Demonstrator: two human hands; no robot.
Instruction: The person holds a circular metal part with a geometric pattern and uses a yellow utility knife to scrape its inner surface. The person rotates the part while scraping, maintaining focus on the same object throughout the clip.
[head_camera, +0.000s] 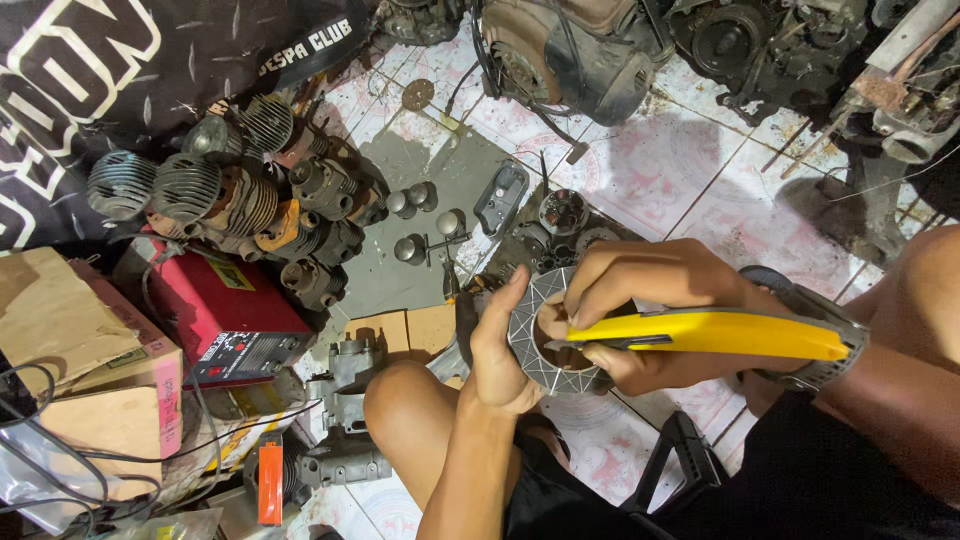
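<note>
Yellow knife (700, 333) gripped by right hand (650, 300); left hand (497, 350) fingers clasp finned ring (530, 335).

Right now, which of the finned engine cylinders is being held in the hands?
The grey finned cylinder over the knee: the left hand grips it while the right hand works a yellow knife inside. The others lie piled by the red box.

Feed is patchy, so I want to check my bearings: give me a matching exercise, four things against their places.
1. finned metal ring
2. yellow utility knife
3. red box-shaped machine
4. orange tool

a. floor, bottom left
b. right hand
c. left hand
d. beside the cardboard boxes, left

Pairs: 1-c, 2-b, 3-d, 4-a
</note>
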